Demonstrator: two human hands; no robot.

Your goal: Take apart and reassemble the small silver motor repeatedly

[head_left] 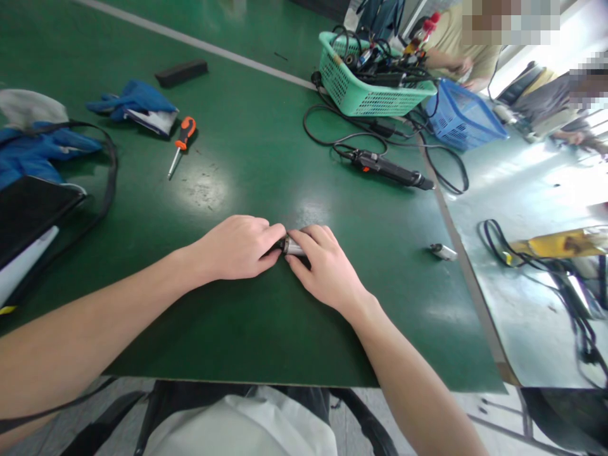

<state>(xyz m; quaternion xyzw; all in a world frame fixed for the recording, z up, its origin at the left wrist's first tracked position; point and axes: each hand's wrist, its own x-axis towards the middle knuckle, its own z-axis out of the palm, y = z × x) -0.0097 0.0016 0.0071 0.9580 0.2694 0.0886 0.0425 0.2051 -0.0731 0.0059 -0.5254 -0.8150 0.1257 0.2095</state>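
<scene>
Over the green table, my left hand and my right hand meet at a small silver metal cylinder with a dark end. The left thumb and fingers pinch its dark end. Wrapped round the silver body are the fingers of my right hand, which cover much of it. A similar silver cylinder with a dark tip lies apart to the right. Beyond my hands rests a black electric screwdriver with its cord, and an orange and black screwdriver lies to the left.
Blue and white gloves, a dark block and a black folder-like item are on the left. A green basket of cords and tools stands beside a blue basket. A yellow tool lies right; people sit beyond.
</scene>
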